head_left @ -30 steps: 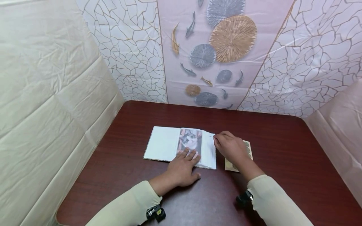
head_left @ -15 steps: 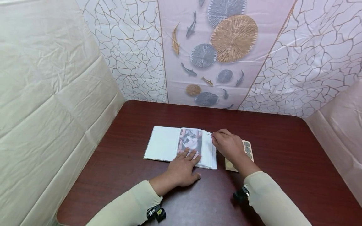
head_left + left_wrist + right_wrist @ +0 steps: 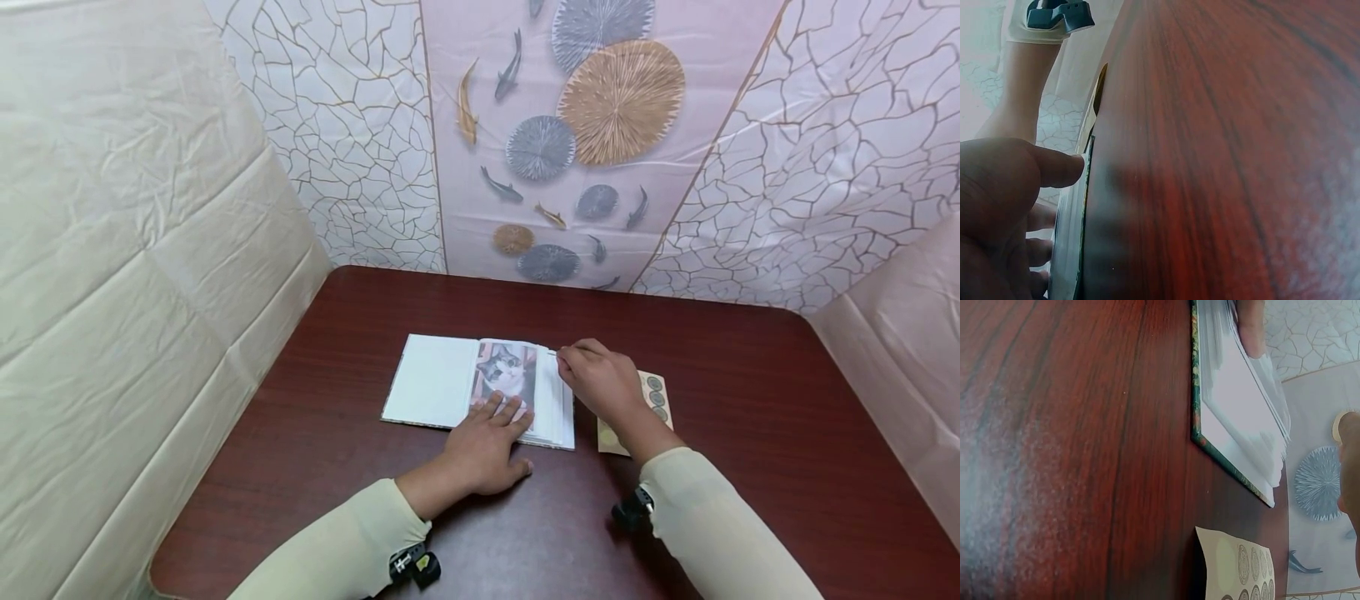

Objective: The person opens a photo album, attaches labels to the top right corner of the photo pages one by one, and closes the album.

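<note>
A small photo album (image 3: 427, 379) lies open, its blank inside cover on the left and a cat photo (image 3: 502, 371) on the right-hand page. My left hand (image 3: 483, 454) rests with spread fingers on the lower part of that photo, the thumb out past the album's near edge. Over the upper right corner of the pages, my right hand (image 3: 603, 383) is curled, thumb and finger together. They pinch a small round gold sticker (image 3: 1336, 428), only its edge showing in the right wrist view. Part of the sticker sheet (image 3: 656, 396) is hidden beneath the right forearm.
In the right wrist view the sheet of round printed stickers (image 3: 1244, 569) curls up at one edge, beside the album's patterned cover (image 3: 1196, 394). Underneath is a dark red wooden table (image 3: 750, 417). Patterned cloth (image 3: 375, 150) hangs behind it.
My right hand has shifted slightly left and away from me, toward the top corner of the album pages. My left hand has stayed in place on the photo.
</note>
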Tool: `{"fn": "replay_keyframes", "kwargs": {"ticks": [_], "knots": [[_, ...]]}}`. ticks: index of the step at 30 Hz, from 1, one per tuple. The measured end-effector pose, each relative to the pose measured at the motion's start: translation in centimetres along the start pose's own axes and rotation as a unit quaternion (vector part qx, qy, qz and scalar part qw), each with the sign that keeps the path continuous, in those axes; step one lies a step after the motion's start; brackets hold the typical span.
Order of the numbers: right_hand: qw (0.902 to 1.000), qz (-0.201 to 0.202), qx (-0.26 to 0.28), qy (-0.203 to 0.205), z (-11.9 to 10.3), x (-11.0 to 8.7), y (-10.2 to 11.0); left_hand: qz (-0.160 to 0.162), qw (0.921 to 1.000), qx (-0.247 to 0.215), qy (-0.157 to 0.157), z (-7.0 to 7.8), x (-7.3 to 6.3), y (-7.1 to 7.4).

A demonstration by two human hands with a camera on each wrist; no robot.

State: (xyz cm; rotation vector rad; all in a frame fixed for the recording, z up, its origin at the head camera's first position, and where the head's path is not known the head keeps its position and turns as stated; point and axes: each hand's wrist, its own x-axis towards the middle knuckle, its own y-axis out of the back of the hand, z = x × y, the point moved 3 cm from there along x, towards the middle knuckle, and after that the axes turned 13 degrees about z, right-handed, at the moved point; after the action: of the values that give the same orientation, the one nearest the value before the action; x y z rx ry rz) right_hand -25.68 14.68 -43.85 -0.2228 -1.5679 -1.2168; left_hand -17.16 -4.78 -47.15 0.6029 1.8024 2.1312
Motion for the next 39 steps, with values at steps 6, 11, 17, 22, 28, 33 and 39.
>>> {"fn": "replay_keyframes", "kwargs": {"ticks": [6, 11, 17, 22, 28, 33, 39], "knots": [[1.0000, 0.006, 0.001, 0.005, -0.1, 0.2, -0.4, -0.001, 1.0000, 0.001, -0.001, -0.1, -0.1, 0.0], [0.9998, 0.017, 0.003, 0.011, -0.1, 0.2, -0.8, -0.001, 1.0000, 0.004, -0.004, -0.1, -0.1, 0.0], [0.9997, 0.019, 0.002, 0.017, -0.2, 0.4, -1.1, 0.007, 0.9999, 0.007, -0.009, -0.2, -0.1, -0.1], [0.9998, 0.007, -0.007, 0.016, -0.4, 0.6, -1.3, 0.007, 0.9999, 0.007, -0.008, -0.2, 0.0, -0.2], [0.9997, -0.005, -0.009, 0.020, -0.3, 0.7, -1.6, 0.001, 1.0000, 0.003, -0.005, -0.2, -0.1, -0.1], [0.9994, -0.027, -0.009, 0.021, -0.4, 0.8, -1.8, -0.003, 1.0000, 0.006, -0.003, -0.2, -0.1, 0.0], [0.9991, -0.028, -0.013, 0.029, -0.4, 0.9, -2.2, -0.005, 0.9999, 0.008, -0.004, -0.3, -0.1, -0.1]]}}
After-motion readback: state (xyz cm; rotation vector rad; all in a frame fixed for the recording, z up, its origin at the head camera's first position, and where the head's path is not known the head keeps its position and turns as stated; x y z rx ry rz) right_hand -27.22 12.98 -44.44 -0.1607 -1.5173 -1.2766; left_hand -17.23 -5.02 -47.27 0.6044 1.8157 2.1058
